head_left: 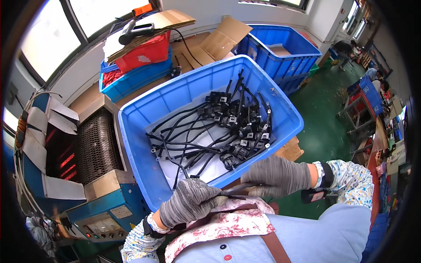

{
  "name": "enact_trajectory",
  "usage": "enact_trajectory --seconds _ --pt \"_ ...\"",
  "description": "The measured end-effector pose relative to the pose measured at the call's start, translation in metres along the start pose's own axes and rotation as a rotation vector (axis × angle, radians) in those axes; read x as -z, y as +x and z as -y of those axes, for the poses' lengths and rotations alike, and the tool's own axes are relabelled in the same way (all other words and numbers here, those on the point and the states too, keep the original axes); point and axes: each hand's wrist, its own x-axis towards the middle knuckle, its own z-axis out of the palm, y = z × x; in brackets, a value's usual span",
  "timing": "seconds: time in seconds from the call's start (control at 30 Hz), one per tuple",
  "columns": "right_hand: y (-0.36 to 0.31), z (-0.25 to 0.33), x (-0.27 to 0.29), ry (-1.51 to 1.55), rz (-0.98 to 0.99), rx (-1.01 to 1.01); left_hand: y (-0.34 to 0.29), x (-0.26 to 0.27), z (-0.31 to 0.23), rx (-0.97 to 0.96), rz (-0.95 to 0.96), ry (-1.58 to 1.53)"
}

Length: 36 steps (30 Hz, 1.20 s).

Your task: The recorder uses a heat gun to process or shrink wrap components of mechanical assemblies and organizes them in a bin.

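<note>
Both my hands wear grey knit gloves and are close together at the near rim of a blue plastic bin (151, 97). A dark cable (237, 189) runs between them. My left hand (189, 202) is closed around one end of it. My right hand (280, 176), smeared by motion, is closed on the other end. Inside the bin lies a tangle of black cables (193, 144) with metal terminals and black connector parts (234, 153). White sheeting shows under them.
At left stands a blue conveyor heater (101, 219) with a mesh belt (97, 140) and glowing red elements. Behind the bin are a red crate (142, 55) bearing cardboard and a heat gun (131, 31), and a large blue crate (285, 57). People work at far right.
</note>
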Motion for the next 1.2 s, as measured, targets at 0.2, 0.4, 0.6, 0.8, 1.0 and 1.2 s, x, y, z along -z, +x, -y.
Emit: enact_trajectory --seconds 0.2,0.4,0.6,0.8,1.0,1.2 --pt "-0.003 0.003 -0.012 -0.380 0.057 0.204 0.002 0.012 -0.001 0.077 0.040 -0.125" --pt "0.019 0.023 0.007 1.085 -0.054 -0.847 -0.016 0.042 -0.002 0.087 -0.118 0.130" --pt "0.021 0.014 -0.008 1.969 -0.053 -0.940 -0.029 0.027 0.027 0.062 -0.132 0.327" --pt "0.073 0.064 -0.003 1.474 0.080 -0.818 -0.022 0.028 0.044 -0.067 -0.256 0.361" --pt "0.096 0.050 -0.044 1.548 0.294 -0.424 -0.057 0.083 0.043 0.321 -0.445 -0.427" --pt "0.127 0.008 -0.171 0.579 0.615 -0.062 -0.095 0.106 0.051 0.087 -0.685 -0.664"
